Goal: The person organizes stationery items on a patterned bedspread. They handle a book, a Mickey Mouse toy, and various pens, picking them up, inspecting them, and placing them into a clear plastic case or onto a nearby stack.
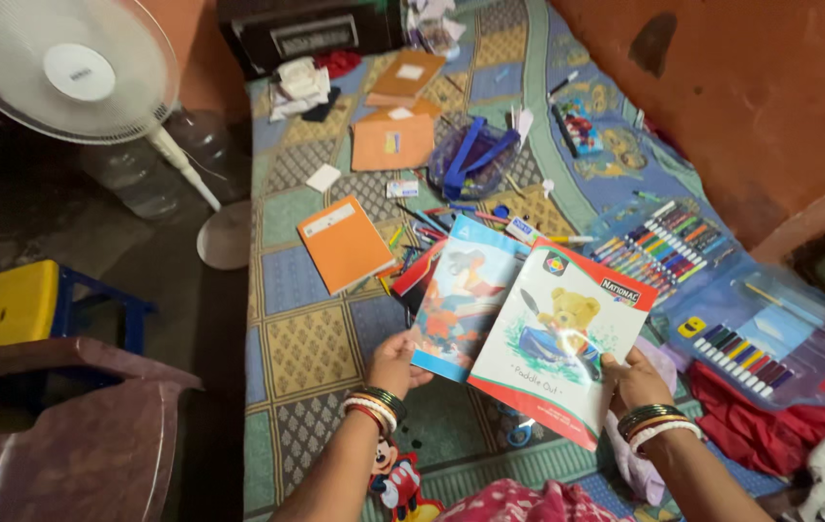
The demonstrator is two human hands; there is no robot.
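My left hand (pixel 395 363) grips the lower left corner of a glossy blue-covered book (pixel 461 295). My right hand (pixel 637 379) holds the lower right edge of a white and red book with a teddy bear on its cover (pixel 567 340), which overlaps the blue one. Both wrists wear bangles. The two books are lifted above a patchwork bedspread (pixel 311 353). Just beyond them lie loose pens and pencils (pixel 422 232) and an orange notebook (pixel 343 242).
An open colouring set with markers and paints (pixel 722 300) lies at the right by the orange wall. More orange notebooks (pixel 393 140) and a blue mesh pouch (pixel 475 159) sit farther back. A white fan (pixel 64 68), a yellow stool (pixel 11 304) and a brown chair (pixel 74 435) stand at the left.
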